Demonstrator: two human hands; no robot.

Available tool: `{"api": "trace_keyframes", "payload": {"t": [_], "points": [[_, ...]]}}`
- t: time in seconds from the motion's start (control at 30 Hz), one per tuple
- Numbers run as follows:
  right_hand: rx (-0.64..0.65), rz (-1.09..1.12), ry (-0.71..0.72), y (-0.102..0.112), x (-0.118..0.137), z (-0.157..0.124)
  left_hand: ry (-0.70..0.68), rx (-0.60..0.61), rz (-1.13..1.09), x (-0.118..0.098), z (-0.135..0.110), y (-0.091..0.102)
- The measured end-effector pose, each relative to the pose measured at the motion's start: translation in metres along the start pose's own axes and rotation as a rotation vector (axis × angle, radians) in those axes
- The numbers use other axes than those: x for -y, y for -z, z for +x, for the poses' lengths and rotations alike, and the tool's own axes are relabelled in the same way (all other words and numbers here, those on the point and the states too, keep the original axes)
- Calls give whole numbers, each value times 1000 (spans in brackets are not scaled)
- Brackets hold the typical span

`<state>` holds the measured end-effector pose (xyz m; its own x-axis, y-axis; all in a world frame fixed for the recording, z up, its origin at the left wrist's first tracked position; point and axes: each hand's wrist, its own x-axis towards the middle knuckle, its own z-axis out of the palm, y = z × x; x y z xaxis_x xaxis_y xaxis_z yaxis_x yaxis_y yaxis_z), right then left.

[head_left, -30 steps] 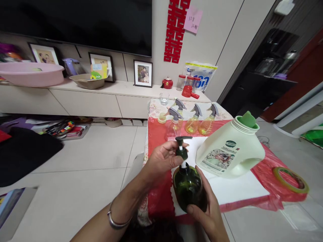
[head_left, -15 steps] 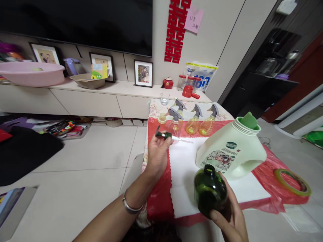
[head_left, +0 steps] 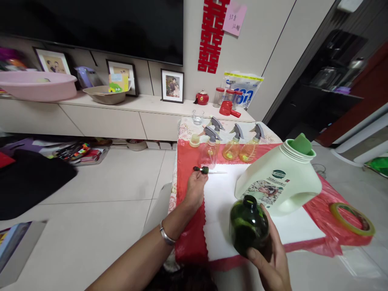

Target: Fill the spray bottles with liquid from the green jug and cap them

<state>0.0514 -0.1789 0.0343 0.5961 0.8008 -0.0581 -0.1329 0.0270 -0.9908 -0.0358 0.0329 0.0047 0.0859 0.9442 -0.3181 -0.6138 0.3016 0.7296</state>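
My right hand [head_left: 273, 262] is wrapped round a dark green round bottle [head_left: 248, 226] with its neck uncapped, held over the white cloth [head_left: 221, 210]. My left hand [head_left: 195, 188] holds the green pump head [head_left: 202, 169] by its base, lying sideways with its thin tube pointing right over the red table cover [head_left: 189, 234]. A large cream jug with a green spout [head_left: 280, 182] lies tilted on the white cloth just beyond the bottle.
Several yellow spray bottles [head_left: 232, 147] with grey triggers stand at the table's far end, beside a small glass [head_left: 197, 117]. A roll of tape [head_left: 353, 218] lies at the right. A low cabinet [head_left: 121, 117] with photo frames, a pink basin [head_left: 36, 87] runs along the wall.
The pump head came out of the green bottle and went left and away in my left hand. My right hand shifted the open bottle to the right.
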Motion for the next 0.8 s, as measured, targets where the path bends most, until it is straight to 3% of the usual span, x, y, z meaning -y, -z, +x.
{"api": "trace_keyframes", "payload": {"t": [0.2,0.37,0.43,0.57,0.63,0.8], "points": [[-37,22,31,-13,-2,4,79,-10,36,-14,-15,7],[-54,26,56,-21,-7,10,120,23,113,-18,-41,18],[-43,-8,83,-23,-13,15,87,122,249,-20,-53,22],[68,-26,139,-29,-26,26,-7,583,494,-26,-71,26],[110,-20,155,-35,-31,29,-13,737,525,-27,-72,25],[115,-157,153,-41,-38,32,4,784,510,-18,-62,23]]}}
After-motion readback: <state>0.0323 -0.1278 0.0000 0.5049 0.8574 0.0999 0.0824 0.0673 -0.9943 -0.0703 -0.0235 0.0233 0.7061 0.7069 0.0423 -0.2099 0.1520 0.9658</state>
